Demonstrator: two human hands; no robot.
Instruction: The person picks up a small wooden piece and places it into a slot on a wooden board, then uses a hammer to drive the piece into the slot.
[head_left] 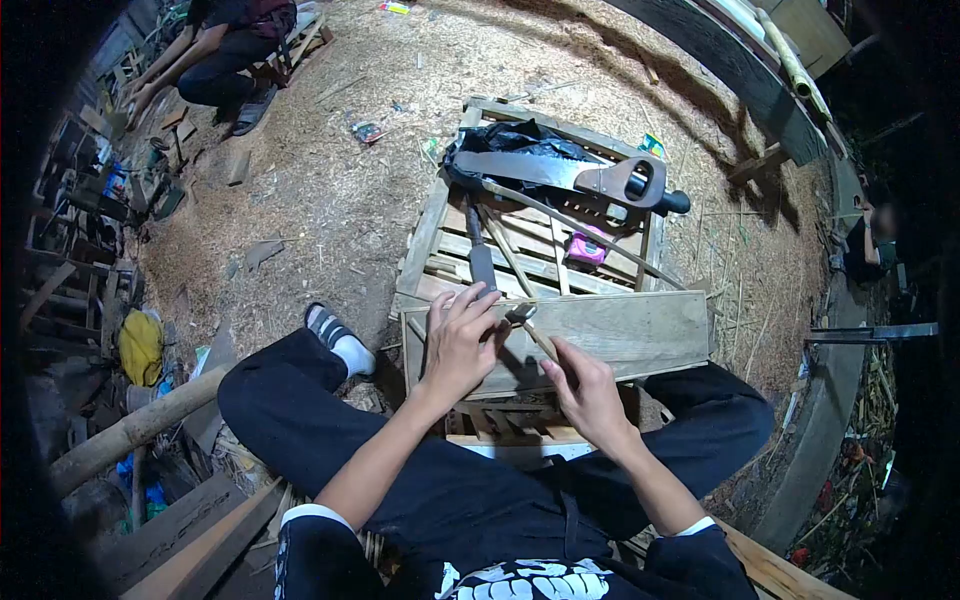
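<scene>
My right hand [585,390] is closed around the wooden handle of a small hammer [541,340], whose metal head lies close to my left thumb. My left hand [462,345] rests over the left part of a wooden board assembly [620,335] that lies across my legs. Its thumb and forefinger come together near the hammer head, and the other fingers spread toward the far edge; anything pinched there is too small to make out. Just beyond the left fingertips, a dark flat-bladed tool [482,265] lies on a slatted wooden pallet [432,235].
The pallet also carries a handsaw [540,170], a black plastic bag [520,138] and a pink tape measure [586,247]. Sawdust covers the ground. Another person [235,55] crouches at far left. A bamboo pole [140,430] and scrap wood lie left; a long beam [830,400] runs along the right.
</scene>
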